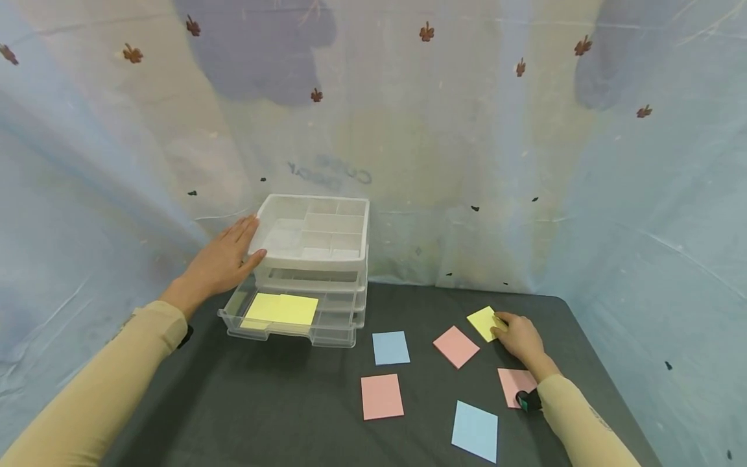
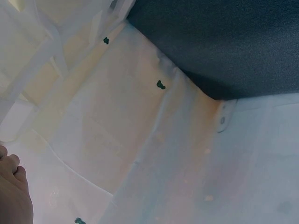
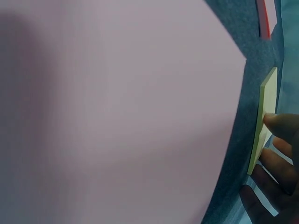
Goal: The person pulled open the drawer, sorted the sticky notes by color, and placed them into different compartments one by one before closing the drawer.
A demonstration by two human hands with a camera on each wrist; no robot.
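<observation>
Yellow notes [image 1: 297, 310] lie stowed in the 11 o'clock drawer [image 1: 332, 337]; pink pads [image 1: 382, 397] and blue pads [image 1: 391, 348] remain outside; your right hand [image 1: 519, 338] pinches one yellow pad [image 1: 481, 322]; your left hand [image 1: 219, 261]: fingers together

Yellow pads [image 1: 480, 323]; pink pads [image 1: 382, 397]; blue pads [image 1: 475, 431]. Drawer unit [image 1: 309, 264]: translucent white. Bench [image 1: 292, 402]: dark grey. Backdrop [image 1: 403, 143]: pale blue-beige, brown motifs [image 1: 426, 32], possibly leaves.

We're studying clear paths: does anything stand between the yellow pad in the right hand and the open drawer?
Only the drawer's raised rim does. A pink pad and a blue pad lie flat near the direct line, probably too low to block.
</observation>
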